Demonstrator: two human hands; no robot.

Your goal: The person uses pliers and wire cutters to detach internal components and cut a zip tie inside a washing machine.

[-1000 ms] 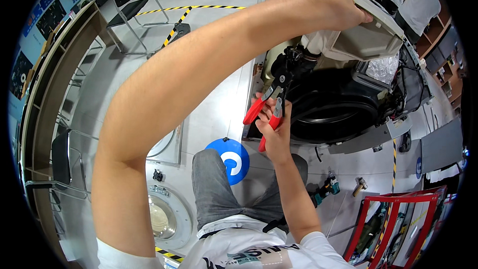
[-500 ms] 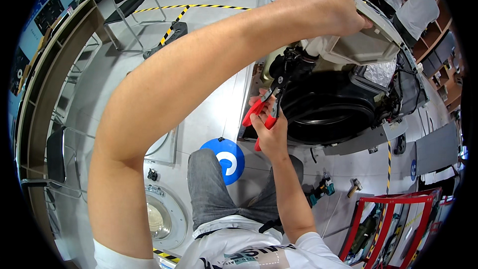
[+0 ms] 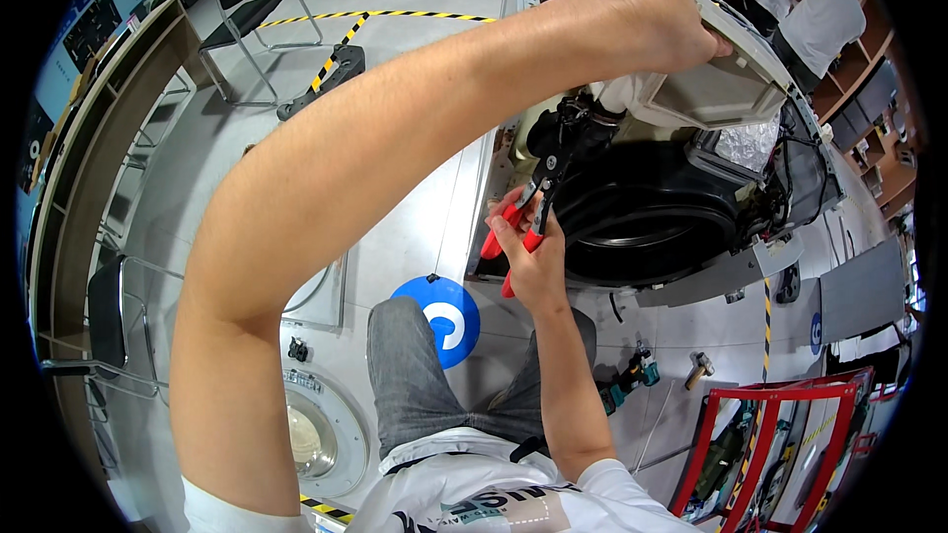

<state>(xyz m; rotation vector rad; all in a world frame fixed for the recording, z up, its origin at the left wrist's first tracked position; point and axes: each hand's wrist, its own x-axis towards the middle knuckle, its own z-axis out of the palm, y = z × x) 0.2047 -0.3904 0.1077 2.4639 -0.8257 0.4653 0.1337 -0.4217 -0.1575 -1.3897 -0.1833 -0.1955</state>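
My right hand (image 3: 536, 262) grips red-handled pliers (image 3: 539, 199), their handles partly spread. The jaws reach up to a black rubber hose part (image 3: 573, 128) inside an opened front-loading washing machine; where they bite cannot be made out. My left arm crosses over the scene, and my left hand (image 3: 642, 15) is closed on the edge of a light grey plastic housing (image 3: 706, 94) at the top of the machine. Its fingertips are mostly hidden. Below the housing lies the round black drum opening (image 3: 642, 227).
A washer door (image 3: 326, 434) rests on the floor at lower left. A cordless drill (image 3: 632, 380) and a hammer (image 3: 700, 370) lie at right, near a red-framed rack (image 3: 711, 424). A chair (image 3: 247, 20) stands at far left. Other people (image 3: 820, 20) are at upper right.
The whole view has shifted slightly. Both hands keep their grips, and the pliers stay by the black hose part.
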